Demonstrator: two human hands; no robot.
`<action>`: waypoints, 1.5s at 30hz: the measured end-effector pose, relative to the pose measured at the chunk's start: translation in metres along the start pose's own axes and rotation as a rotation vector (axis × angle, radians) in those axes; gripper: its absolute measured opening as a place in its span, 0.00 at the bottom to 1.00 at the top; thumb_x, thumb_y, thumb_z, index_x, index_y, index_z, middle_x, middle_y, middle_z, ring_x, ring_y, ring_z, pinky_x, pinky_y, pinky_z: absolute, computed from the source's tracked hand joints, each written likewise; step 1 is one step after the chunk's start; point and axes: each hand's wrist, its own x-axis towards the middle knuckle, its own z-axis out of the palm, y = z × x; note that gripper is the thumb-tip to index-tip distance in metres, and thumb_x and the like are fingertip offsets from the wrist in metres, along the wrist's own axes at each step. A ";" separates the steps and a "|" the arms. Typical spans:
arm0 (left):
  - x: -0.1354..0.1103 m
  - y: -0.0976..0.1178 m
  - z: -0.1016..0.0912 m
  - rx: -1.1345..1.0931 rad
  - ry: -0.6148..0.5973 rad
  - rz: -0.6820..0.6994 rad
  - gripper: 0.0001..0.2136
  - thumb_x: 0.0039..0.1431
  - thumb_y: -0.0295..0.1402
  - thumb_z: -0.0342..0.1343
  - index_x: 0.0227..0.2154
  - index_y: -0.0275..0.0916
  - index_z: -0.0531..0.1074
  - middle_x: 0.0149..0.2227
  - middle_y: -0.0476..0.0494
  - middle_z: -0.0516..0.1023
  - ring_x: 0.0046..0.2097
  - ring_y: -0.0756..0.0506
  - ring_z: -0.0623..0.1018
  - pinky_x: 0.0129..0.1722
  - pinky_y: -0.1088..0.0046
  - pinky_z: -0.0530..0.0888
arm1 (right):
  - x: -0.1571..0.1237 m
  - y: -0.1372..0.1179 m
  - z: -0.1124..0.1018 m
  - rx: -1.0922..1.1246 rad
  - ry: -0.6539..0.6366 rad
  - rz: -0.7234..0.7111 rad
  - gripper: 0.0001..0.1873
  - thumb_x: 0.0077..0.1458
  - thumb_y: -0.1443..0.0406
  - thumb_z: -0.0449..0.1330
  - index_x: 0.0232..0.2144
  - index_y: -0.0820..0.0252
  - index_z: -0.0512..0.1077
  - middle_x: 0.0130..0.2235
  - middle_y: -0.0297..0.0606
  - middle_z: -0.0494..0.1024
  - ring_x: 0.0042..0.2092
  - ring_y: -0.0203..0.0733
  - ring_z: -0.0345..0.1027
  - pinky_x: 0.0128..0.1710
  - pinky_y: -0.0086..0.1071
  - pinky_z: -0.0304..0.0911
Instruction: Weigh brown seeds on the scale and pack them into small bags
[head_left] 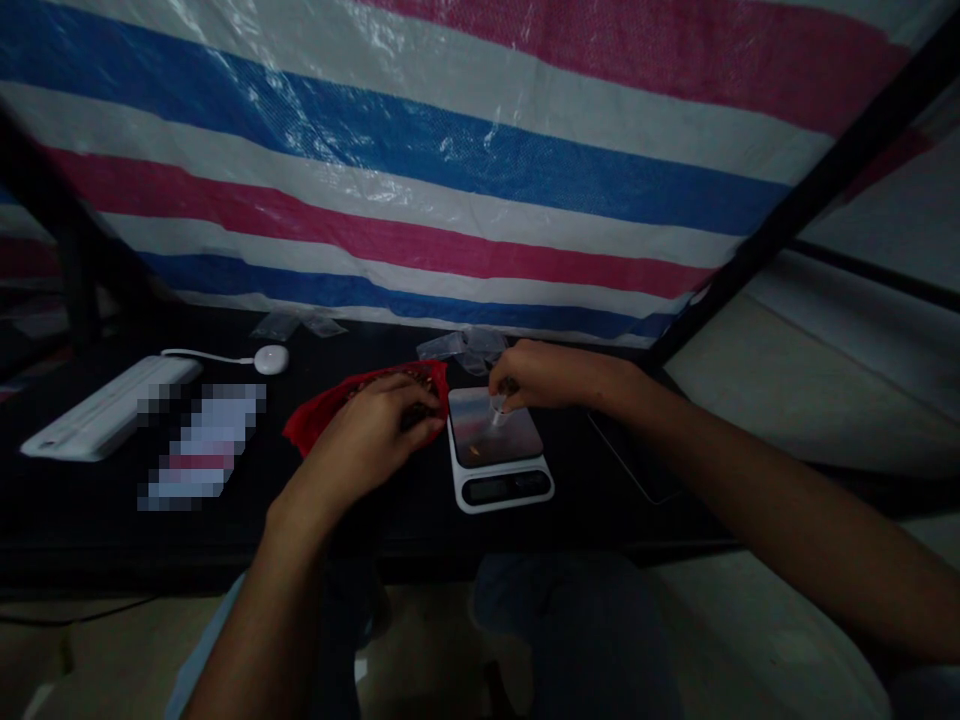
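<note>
My left hand lies curled in a red bag of small dark pieces, its fingers closed among them. A white kitchen scale with a shiny metal top stands just right of the bag. Over the scale's far edge my right hand pinches a small clear plastic bag that rests on the platform. Behind the scale lies a heap of more clear plastic bags.
A dark table carries a white flat device with a round white puck on a cable, a blurred-out item and a dark tablet. A striped tarp hangs behind. My knees show below the table edge.
</note>
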 end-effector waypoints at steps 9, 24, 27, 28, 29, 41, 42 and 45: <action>0.007 0.032 0.034 -0.016 -0.193 0.085 0.10 0.66 0.30 0.57 0.43 0.44 0.82 0.47 0.44 0.82 0.47 0.40 0.81 0.49 0.64 0.75 | -0.002 0.003 0.004 0.093 0.040 -0.064 0.10 0.56 0.71 0.66 0.41 0.59 0.83 0.40 0.39 0.86 0.40 0.41 0.78 0.39 0.30 0.64; 0.023 0.020 0.048 -0.147 0.040 0.061 0.09 0.69 0.30 0.54 0.42 0.41 0.80 0.45 0.43 0.82 0.47 0.42 0.81 0.50 0.66 0.74 | -0.002 0.011 0.011 0.158 0.104 -0.047 0.09 0.55 0.70 0.68 0.40 0.60 0.83 0.41 0.41 0.86 0.41 0.43 0.79 0.40 0.30 0.66; 0.028 0.023 0.051 -0.187 0.146 0.056 0.08 0.68 0.30 0.55 0.43 0.40 0.79 0.46 0.42 0.82 0.48 0.42 0.81 0.52 0.66 0.74 | -0.003 0.012 0.013 0.243 0.138 -0.044 0.10 0.54 0.70 0.68 0.41 0.63 0.82 0.41 0.43 0.85 0.43 0.43 0.79 0.41 0.30 0.67; 0.030 0.024 0.052 -0.196 0.172 0.049 0.08 0.68 0.30 0.56 0.43 0.41 0.79 0.45 0.43 0.83 0.48 0.42 0.81 0.52 0.66 0.74 | -0.003 0.013 0.014 0.273 0.151 -0.047 0.10 0.54 0.69 0.68 0.41 0.63 0.81 0.40 0.43 0.85 0.43 0.43 0.79 0.41 0.30 0.67; 0.032 0.026 0.053 -0.203 0.190 0.040 0.08 0.67 0.31 0.57 0.44 0.41 0.79 0.45 0.43 0.83 0.47 0.42 0.81 0.51 0.66 0.74 | -0.004 0.015 0.015 0.301 0.163 -0.055 0.09 0.55 0.68 0.68 0.41 0.63 0.81 0.40 0.43 0.85 0.43 0.43 0.79 0.41 0.30 0.67; 0.038 0.035 0.063 -0.140 0.131 -0.013 0.12 0.70 0.34 0.53 0.50 0.42 0.78 0.50 0.42 0.83 0.51 0.40 0.81 0.55 0.62 0.74 | -0.032 0.035 0.060 0.411 0.119 0.111 0.08 0.57 0.65 0.65 0.36 0.63 0.82 0.32 0.37 0.83 0.33 0.39 0.76 0.33 0.29 0.63; 0.037 0.034 0.057 -0.137 0.148 -0.002 0.12 0.70 0.33 0.52 0.50 0.41 0.78 0.51 0.42 0.83 0.52 0.40 0.80 0.56 0.62 0.73 | -0.032 0.034 0.063 0.404 0.111 0.108 0.07 0.57 0.66 0.64 0.35 0.62 0.82 0.32 0.37 0.84 0.33 0.39 0.76 0.34 0.29 0.62; 0.033 0.021 0.034 -0.052 0.181 -0.021 0.13 0.69 0.33 0.51 0.50 0.40 0.78 0.51 0.40 0.81 0.54 0.39 0.79 0.57 0.62 0.73 | -0.031 0.033 0.065 0.380 0.130 0.100 0.09 0.56 0.70 0.61 0.34 0.62 0.83 0.31 0.36 0.83 0.32 0.38 0.74 0.34 0.28 0.61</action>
